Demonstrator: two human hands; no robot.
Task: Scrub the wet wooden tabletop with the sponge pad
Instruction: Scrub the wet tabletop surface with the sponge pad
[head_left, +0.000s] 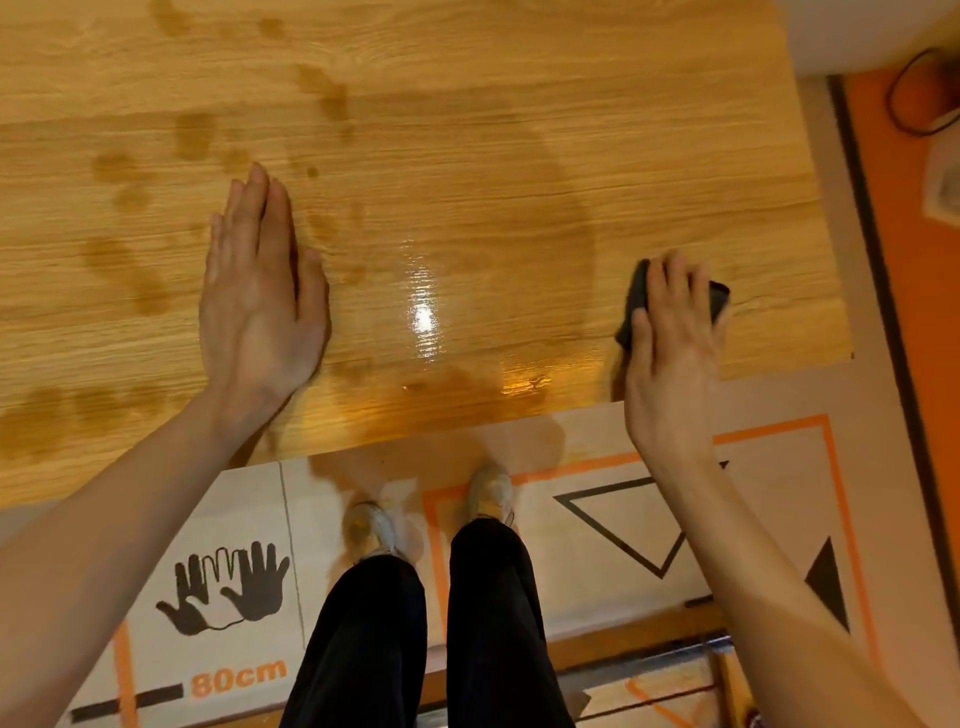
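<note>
Right hand (670, 358) presses sponge pad (636, 301) on wet tabletop (467, 182).

Sponge pad (636, 299) mostly hidden under right hand (672, 353); only dark left side and right corner show. Tabletop (467, 156) cut off at top and left edges. Both forearms run out of frame at bottom corners. Trousers (363, 639) cut at bottom. Cable (896, 98) and pale object (943, 187) at right edge cropped, blurred, unidentifiable. Left palm contact with wood unseen.
</note>
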